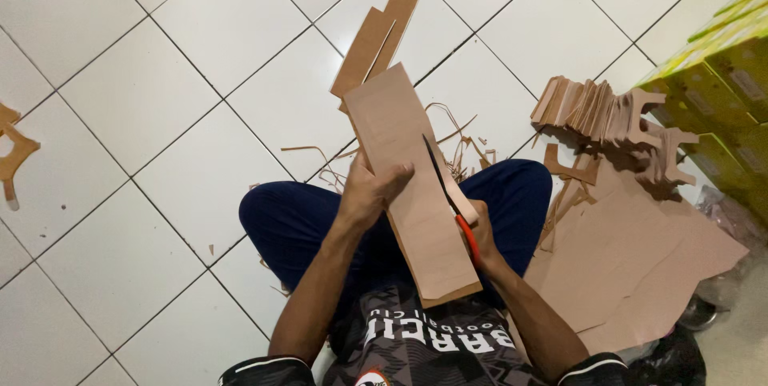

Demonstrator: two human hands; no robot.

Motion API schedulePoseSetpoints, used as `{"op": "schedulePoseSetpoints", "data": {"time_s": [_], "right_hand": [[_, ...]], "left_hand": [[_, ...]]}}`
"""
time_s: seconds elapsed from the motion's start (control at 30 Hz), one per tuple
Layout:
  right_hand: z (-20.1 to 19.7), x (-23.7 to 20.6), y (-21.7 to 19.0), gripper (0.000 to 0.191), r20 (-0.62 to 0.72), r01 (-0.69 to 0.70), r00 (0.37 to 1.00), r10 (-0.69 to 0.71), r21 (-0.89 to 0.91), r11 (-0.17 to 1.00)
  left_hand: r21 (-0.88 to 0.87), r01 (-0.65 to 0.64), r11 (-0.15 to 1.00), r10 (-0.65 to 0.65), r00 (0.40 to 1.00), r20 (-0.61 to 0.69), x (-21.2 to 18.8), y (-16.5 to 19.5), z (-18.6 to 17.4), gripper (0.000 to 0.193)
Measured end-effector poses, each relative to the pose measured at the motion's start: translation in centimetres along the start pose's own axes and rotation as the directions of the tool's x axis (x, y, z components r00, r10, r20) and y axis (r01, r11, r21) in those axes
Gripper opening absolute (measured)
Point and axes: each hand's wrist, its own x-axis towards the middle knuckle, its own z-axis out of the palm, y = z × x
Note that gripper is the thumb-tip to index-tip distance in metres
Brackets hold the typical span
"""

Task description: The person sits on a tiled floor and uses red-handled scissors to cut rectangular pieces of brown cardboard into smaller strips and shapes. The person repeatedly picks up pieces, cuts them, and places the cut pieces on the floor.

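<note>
Your left hand (pixel 370 192) pinches the flat brown card (pixel 412 186). Your right hand (pixel 482 236), just beside, grips red-handled scissors (pixel 448 198), blades cutting its edge.

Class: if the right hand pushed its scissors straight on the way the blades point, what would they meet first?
Probably the cardboard strip itself: the right hand points the scissors up along it, blades already lying on it.

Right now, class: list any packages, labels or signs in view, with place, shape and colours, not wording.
Stacked boxes: far right edge, rectangular cartons, yellow-green with pale rectangular labels on their sides.
Black bag: bottom right corner, crumpled, dark.
No signs or screens show.
</note>
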Motion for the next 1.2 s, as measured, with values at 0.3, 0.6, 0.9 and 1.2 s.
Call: {"op": "schedulePoseSetpoints", "data": {"time_s": [0.3, 0.6, 0.9, 1.2], "right_hand": [[-0.1, 0.8, -1.0, 0.021, 0.028, 0.039, 0.999, -0.039, 0.005, 0.999], [-0.5, -0.7, 0.1, 0.015, 0.050, 0.013, 0.999, -0.012, -0.016, 1.000], [-0.2, 0.3, -0.8, 0.021, 0.033, 0.036, 0.999, -0.036, -0.005, 0.999], [0.1, -0.1, -0.9, 0.032, 0.045, 0.001, 0.999, -0.001, -0.005, 1.000]], "left_hand": [[0.274, -0.044, 0.961, 0.067, 0.995, -0.072, -0.2, 0.8, 0.8, 0.048], [0.178, -0.018, 0.984, 0.026, 0.999, -0.042, -0.1, 0.4, 0.2, 0.043], [0.299, -0.165, 0.940, 0.175, 0.985, -0.004, -0.1, 2.6, 1.2, 0.053], [0.253, -0.097, 0.963, 0.105, 0.994, -0.018, -0.2, 1.7, 0.7, 0.051]]}}
